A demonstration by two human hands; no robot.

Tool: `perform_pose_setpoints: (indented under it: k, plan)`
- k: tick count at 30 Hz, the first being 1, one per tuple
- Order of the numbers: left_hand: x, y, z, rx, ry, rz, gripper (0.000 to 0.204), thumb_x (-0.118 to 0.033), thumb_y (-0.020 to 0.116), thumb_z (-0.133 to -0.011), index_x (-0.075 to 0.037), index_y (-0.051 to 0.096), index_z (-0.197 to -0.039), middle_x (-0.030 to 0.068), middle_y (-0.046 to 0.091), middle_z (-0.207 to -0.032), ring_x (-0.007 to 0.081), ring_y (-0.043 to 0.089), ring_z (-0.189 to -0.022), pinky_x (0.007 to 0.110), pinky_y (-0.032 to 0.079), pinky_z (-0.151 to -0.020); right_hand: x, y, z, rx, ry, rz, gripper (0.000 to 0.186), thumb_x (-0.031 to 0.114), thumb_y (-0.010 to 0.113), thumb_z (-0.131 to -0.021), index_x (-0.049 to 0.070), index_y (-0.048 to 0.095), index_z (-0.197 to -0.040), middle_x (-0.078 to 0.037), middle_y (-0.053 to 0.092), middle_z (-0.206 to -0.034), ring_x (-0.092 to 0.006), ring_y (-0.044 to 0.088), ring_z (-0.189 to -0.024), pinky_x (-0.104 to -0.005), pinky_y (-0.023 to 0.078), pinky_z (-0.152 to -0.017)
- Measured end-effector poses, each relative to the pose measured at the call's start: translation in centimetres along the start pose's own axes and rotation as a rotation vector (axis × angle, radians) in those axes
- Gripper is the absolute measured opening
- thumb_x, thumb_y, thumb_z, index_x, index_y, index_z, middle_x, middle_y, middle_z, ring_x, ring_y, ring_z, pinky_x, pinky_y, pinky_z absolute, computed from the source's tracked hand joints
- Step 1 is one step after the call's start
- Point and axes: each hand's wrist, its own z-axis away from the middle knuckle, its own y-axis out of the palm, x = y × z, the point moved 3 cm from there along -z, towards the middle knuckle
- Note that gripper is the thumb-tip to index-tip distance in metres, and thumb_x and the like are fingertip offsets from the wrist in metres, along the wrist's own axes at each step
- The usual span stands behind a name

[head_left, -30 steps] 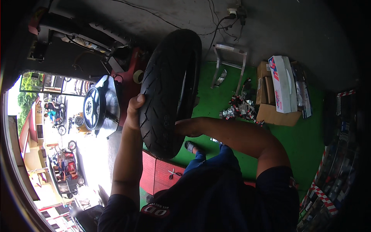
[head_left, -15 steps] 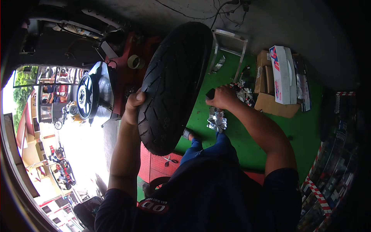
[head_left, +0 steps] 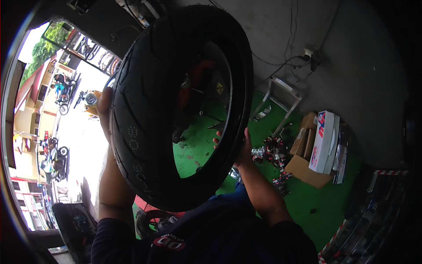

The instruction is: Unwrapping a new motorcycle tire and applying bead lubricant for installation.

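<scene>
A black motorcycle tyre is held up in front of me, tilted, with its open centre showing the floor behind. My left hand grips the tread on the left side, thumb in sight and the other fingers behind the rubber. On the opposite side, my right hand is wrapped round the lower right sidewall, its fingertips reaching into the opening. Whether a small dark thing is also in that hand, I cannot tell.
Cardboard boxes and a long white box lie on the green floor at right. Scattered foil packets are beside them, near a metal frame. Red machinery shows through the tyre. Parked motorcycles stand outside at left.
The tyre has turned so its open centre faces me more, and it appears larger. My right hand, formerly apart with a small black object, has come onto the tyre's right side.
</scene>
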Motion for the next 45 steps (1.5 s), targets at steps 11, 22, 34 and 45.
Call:
perform_pose_setpoints:
  k: [11, 22, 34, 45]
  plan:
    - [-24.0, -10.4, 10.0, -0.671, 0.344, -0.914, 0.058, -0.05, 0.063, -0.096, 0.001, 0.065, -0.124, 0.0109, 0.069, -0.113, 0.0184, 0.064, -0.102, 0.031, 0.045, -0.098, -10.4, 9.9, -8.5, -0.072, -0.045, 0.323, 0.047, 0.05, 0.059, -0.098, 0.008, 0.064, -0.117, -0.013, 0.072, -0.098, -0.03, 0.072, -0.088, -0.0443, 0.061, -0.081]
    - [-40.6, -21.8, 12.7, -0.627, 0.174, -1.209, 0.064, -0.05, 0.072, -0.087, 0.003, 0.065, -0.123, 0.0107, 0.071, -0.099, 0.0173, 0.068, -0.083, 0.028, 0.053, -0.08, -29.3, 16.8, -20.3, 0.104, 0.055, 0.406, 0.056, 0.049, 0.06, -0.098, 0.005, 0.057, -0.132, -0.013, 0.068, -0.118, -0.0296, 0.068, -0.107, -0.0449, 0.056, -0.094]
    - [-48.5, -30.4, 4.5, -0.457, 0.17, -1.855, 0.086, -0.075, 0.061, -0.08, 0.008, 0.076, -0.098, 0.0207, 0.072, -0.082, 0.0295, 0.072, -0.077, 0.038, 0.053, -0.078, -35.5, 18.8, -31.4, 0.156, 0.018, 0.398, 0.062, 0.05, 0.05, -0.095, -0.002, 0.061, -0.127, -0.028, 0.07, -0.113, -0.0414, 0.071, -0.099, -0.0497, 0.059, -0.09]
    - [-49.0, -52.7, -3.3, -0.578, -0.088, -1.424, 0.089, -0.074, 0.049, -0.083, 0.009, 0.072, -0.106, 0.032, 0.069, -0.113, 0.0438, 0.066, -0.112, 0.044, 0.047, -0.099, -33.0, 22.1, -43.1, 0.179, -0.06, 0.593, 0.056, 0.044, 0.048, -0.1, -0.001, 0.062, -0.129, -0.024, 0.071, -0.112, -0.0363, 0.073, -0.093, -0.0468, 0.062, -0.082]
